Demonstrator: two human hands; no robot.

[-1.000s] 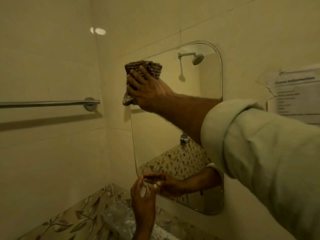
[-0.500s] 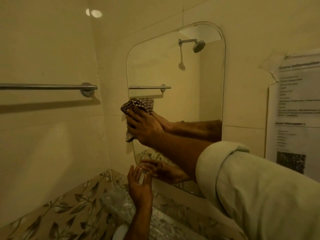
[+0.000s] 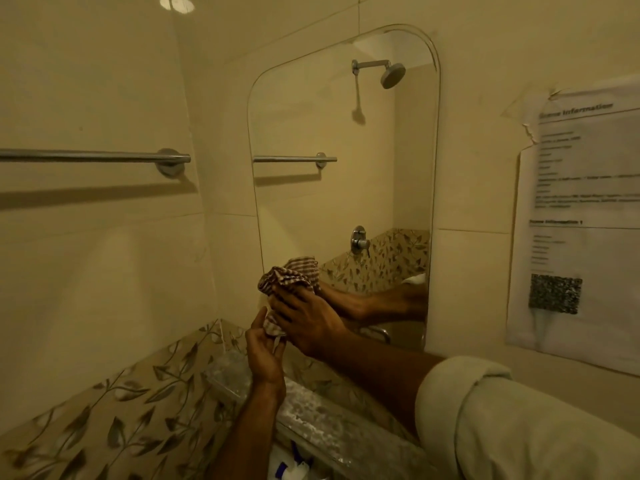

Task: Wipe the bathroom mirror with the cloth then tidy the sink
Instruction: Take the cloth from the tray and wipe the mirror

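A rounded frameless mirror (image 3: 343, 188) hangs on the cream tiled wall. My right hand (image 3: 308, 323) presses a brown checked cloth (image 3: 291, 277) against the mirror's lower left corner, fingers spread over it. My left hand (image 3: 265, 355) is raised just below, palm toward the cloth, its fingertips touching the cloth's hanging lower end. The mirror reflects my forearm, a shower head and a towel bar. The sink itself is mostly hidden under my arms.
A chrome towel bar (image 3: 93, 156) runs along the left wall. A glass shelf (image 3: 311, 420) sits below the mirror above leaf-patterned tiles (image 3: 114, 417). A taped paper notice (image 3: 585, 216) hangs on the right. White and blue items (image 3: 294, 469) lie at the bottom.
My right hand has wiped the cloth down the mirror's left edge from the top corner to the bottom corner. My left hand stayed low and now meets the cloth's lower end.
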